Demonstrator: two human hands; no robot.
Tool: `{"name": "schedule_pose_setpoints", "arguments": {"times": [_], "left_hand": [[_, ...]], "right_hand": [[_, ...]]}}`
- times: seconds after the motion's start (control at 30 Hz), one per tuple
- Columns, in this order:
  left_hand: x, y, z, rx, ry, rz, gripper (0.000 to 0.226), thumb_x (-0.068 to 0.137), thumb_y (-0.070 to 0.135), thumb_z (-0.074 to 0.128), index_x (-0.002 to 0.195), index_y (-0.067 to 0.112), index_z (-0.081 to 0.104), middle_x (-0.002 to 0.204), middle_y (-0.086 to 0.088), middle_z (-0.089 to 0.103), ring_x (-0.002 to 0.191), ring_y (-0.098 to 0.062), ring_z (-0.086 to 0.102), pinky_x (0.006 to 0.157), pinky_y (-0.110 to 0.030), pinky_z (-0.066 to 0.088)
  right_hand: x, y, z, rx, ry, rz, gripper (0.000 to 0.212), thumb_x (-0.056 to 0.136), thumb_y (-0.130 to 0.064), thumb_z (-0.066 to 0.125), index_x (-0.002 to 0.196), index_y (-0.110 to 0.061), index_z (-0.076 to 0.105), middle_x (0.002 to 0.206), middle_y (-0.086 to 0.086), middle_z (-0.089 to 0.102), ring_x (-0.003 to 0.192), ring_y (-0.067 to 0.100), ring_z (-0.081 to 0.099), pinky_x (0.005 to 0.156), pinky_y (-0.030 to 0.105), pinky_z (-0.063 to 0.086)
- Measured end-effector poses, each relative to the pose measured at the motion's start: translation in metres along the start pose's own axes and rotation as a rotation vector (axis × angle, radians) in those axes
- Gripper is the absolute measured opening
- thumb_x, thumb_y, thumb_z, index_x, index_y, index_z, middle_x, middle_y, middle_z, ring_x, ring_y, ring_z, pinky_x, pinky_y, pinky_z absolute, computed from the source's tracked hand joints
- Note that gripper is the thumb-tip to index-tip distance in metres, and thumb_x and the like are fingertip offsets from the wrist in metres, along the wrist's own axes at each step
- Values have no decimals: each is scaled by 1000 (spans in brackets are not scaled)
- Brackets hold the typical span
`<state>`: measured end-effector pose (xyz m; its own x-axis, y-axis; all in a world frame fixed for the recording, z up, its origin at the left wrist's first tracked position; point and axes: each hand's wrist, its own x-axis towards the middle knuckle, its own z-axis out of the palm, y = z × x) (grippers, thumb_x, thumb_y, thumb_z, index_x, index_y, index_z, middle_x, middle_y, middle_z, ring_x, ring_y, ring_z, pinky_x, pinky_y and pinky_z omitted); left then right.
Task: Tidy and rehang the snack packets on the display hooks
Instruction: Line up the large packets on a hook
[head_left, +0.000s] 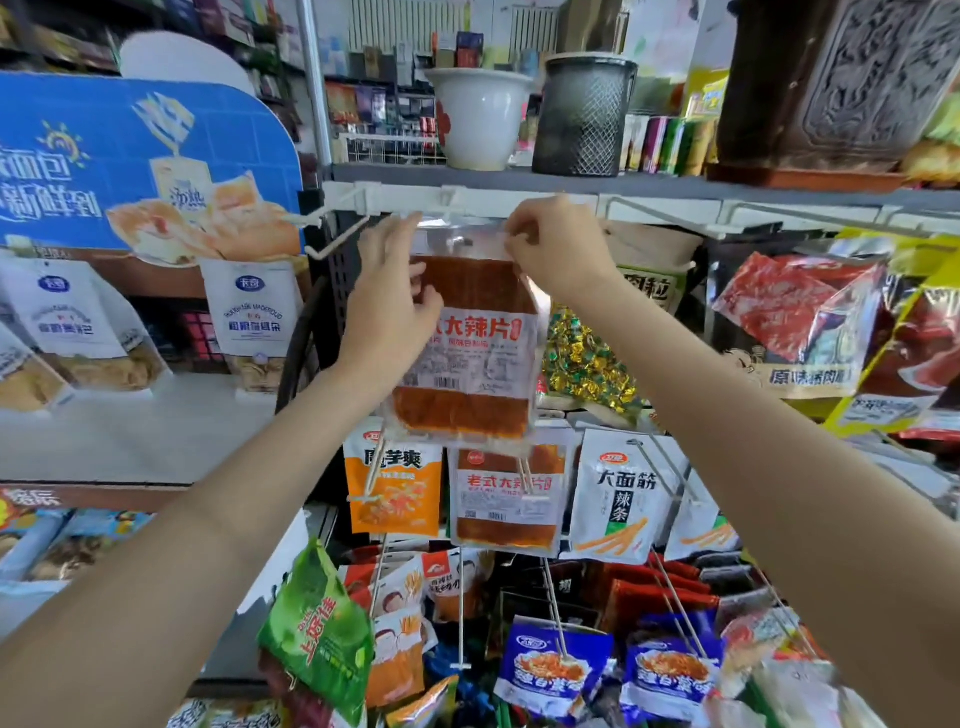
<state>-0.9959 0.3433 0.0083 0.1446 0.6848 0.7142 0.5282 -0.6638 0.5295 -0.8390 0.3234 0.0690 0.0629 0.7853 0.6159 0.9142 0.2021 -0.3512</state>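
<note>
Open gap left of the spicy strip packet (470, 338), bare white hooks (332, 236) and shelf edge (519, 187) close overhead.

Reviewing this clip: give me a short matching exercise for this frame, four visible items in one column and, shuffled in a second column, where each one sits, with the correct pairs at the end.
Items
1. clear packet of red spicy strips
2. white ceramic pot
3. green packet
4. blue bread sign

Places
A. on the top shelf, beside the dark mesh container
B. far left of the display
C. held up at the top row of hooks by the left hand and the right hand
D. low in the frame, tilted, beneath the left forearm

Pairs: 1-C, 2-A, 3-D, 4-B
</note>
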Motion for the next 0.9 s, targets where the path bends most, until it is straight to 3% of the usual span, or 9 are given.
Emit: {"name": "schedule_pose_setpoints", "arguments": {"times": [0.1,0.17,0.23,0.3,0.43,0.53,0.63,0.73,0.9], "left_hand": [[-13,-8,13,204,-109,24,66,88,9,56,144,20,24,156,-2,0,108,-22,56,83,-25,47],[-18,-14,24,298,-184,17,69,88,11,56,146,19,19,155,0,-15,119,-21,49,79,-20,42],[-20,-19,35,342,-210,-9,72,88,11,56,147,18,15,153,-1,-24,140,-23,21,89,-25,45],[-26,-21,46,394,-205,-34,73,88,13,55,147,18,12,151,-3,-28,144,-26,-1,105,-42,38],[-59,-27,72,493,-369,69,66,89,13,50,146,21,18,149,4,-25,144,-26,1,113,-46,24],[-75,-37,84,489,-476,43,56,90,14,48,143,17,30,156,0,-11,144,-20,-3,114,-45,22],[-81,-43,83,478,-484,8,54,89,12,49,140,15,35,156,-1,-3,144,-21,3,114,-45,23],[-87,-45,76,489,-495,-18,53,90,13,48,141,16,34,156,-1,-3,143,-23,5,115,-43,20],[-94,-47,72,465,-527,-53,53,90,11,47,141,18,32,156,-1,-3,143,-23,5,115,-42,21]], "right_hand": [[-8,17,4,167,-181,12,39,87,-7,56,125,-9,52,128,8,57,116,20,55,95,24,43],[-16,33,9,252,-153,27,42,88,-4,55,129,-9,47,135,9,49,120,21,51,102,31,43],[-31,55,20,244,-47,98,36,88,1,49,123,-7,51,131,12,48,117,24,52,98,33,46],[-55,84,37,143,-64,242,35,87,5,44,119,-6,53,125,13,53,110,28,55,90,33,48],[-91,128,83,-172,-556,334,42,88,4,45,130,-4,44,124,17,55,112,31,54,88,34,46],[-102,144,113,-166,-690,241,55,89,7,40,141,-5,29,140,17,40,122,33,46,94,35,41],[-109,157,136,-166,-620,154,59,81,13,41,137,-8,37,142,13,32,125,36,39,100,39,40],[-113,156,145,-221,-480,149,38,82,7,48,118,-4,54,130,14,36,117,37,41,94,42,42],[-121,146,145,-233,-500,173,16,86,-6,53,99,-1,62,113,17,57,108,35,53,84,37,45]]}}
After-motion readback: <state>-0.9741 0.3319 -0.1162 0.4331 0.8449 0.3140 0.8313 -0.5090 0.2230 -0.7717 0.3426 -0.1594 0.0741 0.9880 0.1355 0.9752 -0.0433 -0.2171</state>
